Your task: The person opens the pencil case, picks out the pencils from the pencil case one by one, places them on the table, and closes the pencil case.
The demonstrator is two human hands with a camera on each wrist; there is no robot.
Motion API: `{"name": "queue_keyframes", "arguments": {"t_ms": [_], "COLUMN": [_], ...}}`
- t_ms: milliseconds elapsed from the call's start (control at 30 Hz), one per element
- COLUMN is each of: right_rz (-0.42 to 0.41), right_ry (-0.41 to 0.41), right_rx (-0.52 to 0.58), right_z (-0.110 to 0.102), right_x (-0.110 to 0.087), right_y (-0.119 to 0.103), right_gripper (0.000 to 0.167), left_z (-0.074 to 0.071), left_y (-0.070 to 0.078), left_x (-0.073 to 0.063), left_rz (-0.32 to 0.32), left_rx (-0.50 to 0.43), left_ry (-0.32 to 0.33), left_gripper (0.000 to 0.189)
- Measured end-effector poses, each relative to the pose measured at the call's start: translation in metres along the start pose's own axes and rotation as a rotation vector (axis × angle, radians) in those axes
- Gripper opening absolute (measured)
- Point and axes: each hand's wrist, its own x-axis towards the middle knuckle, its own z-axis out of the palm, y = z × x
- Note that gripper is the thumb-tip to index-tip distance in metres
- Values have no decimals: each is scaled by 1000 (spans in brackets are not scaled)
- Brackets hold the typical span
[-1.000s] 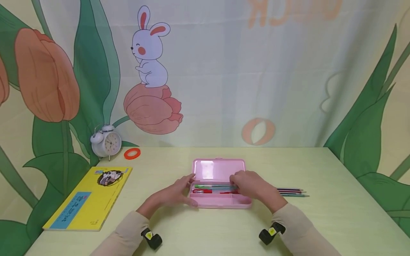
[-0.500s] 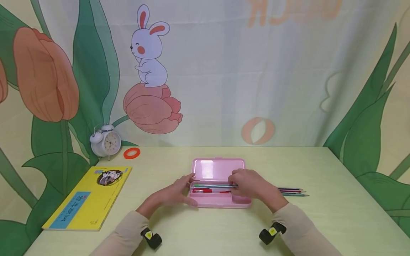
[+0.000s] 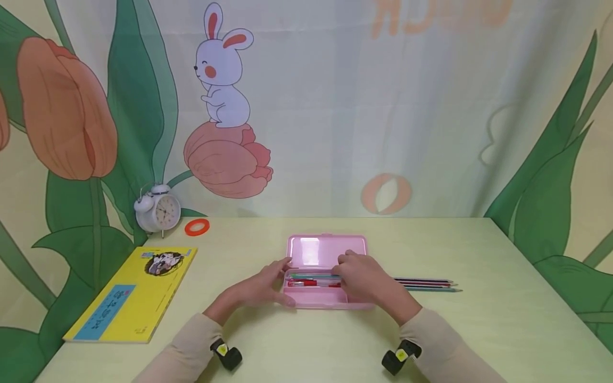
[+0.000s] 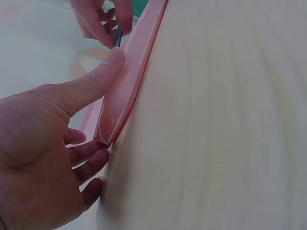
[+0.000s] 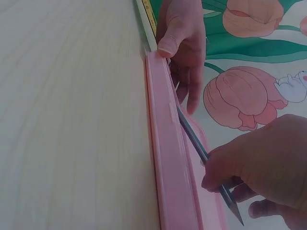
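A pink pencil case (image 3: 316, 297) stands on the table with its lid (image 3: 330, 251) raised at the back. My left hand (image 3: 258, 287) holds the case's left end, thumb at the front corner and fingers round the end and back. With thumb and fingers my right hand (image 3: 364, 279) pinches a dark teal pencil (image 5: 193, 137) over the case. The pencil slants, its sharpened tip (image 5: 237, 215) sticking out past the fingers and its other end down in the case. Beside it in the back compartment lies a red pen (image 3: 306, 283). My right hand hides the case's right part.
Several pencils (image 3: 431, 285) lie on the table right of the case, points to the right. A yellow book (image 3: 143, 298) lies at the left. Behind it are an orange ring (image 3: 197, 227) and a white alarm clock (image 3: 160, 213). A printed curtain (image 3: 325, 133) hangs along the back edge.
My right hand has shifted left over the case with the teal pencil, uncovering more of the pencils at the right. My left hand has stayed on the case's left end.
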Motion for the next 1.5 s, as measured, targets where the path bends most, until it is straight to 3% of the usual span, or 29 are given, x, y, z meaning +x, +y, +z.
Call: {"name": "queue_keyframes", "arguments": {"t_ms": [367,600,867,1200,1367,1500], "right_rz": [-3,-13,35,149,137,90], "right_ry": [30,49,52,34,39,27], "right_rx": [9,85,61,137,113,144], "right_z": [3,7,3,-30,-39,-39], "right_x": [2,4,2,-14,-28,-42], "right_y": [-5,-4,-2,27,44,58], "right_gripper": [3,7,10,14,13,22], "left_z": [-1,0,0,-1,-1,0], "left_y": [0,1,1,-1,-1,-1], "left_x": [0,0,1,2,2,2], "left_rz": [-24,-11,-25,-19,-15,-24], "left_rx": [-4,-3,-5,7,-4,1], "left_ry": [2,1,5,4,8,6], "left_gripper": [110,110,110,110,109,111]}}
